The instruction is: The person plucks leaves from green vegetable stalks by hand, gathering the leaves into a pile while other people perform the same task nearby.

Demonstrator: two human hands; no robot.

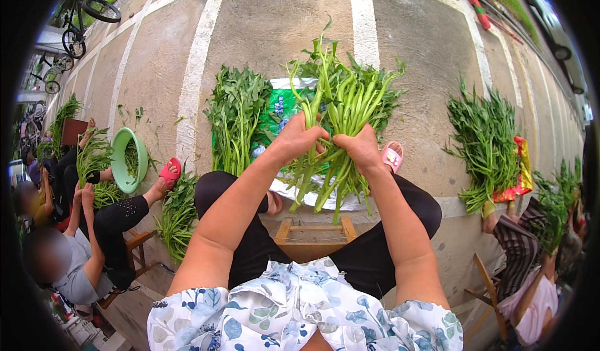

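Observation:
My right hand [362,146] grips a thick bunch of leafy green stems [349,100], like water spinach, with their leaves pointing away from me. My left hand [298,137] is closed around a few stems [317,99] just left of that bunch, and the cut ends hang below both hands. Beneath them lies a green and silver plastic sack [281,102] on the ground, partly hidden by the greens. A pile of the same greens [236,117] rests on the sack's left side, its leaves pointing away.
A wooden stool [316,250] stands between my legs. At left, a person [89,252] holds greens beside a pale green basin [116,159]; more greens [180,220] lie near my left knee. At right are another pile [485,145], a red and yellow bag [524,170] and a seated person [529,299].

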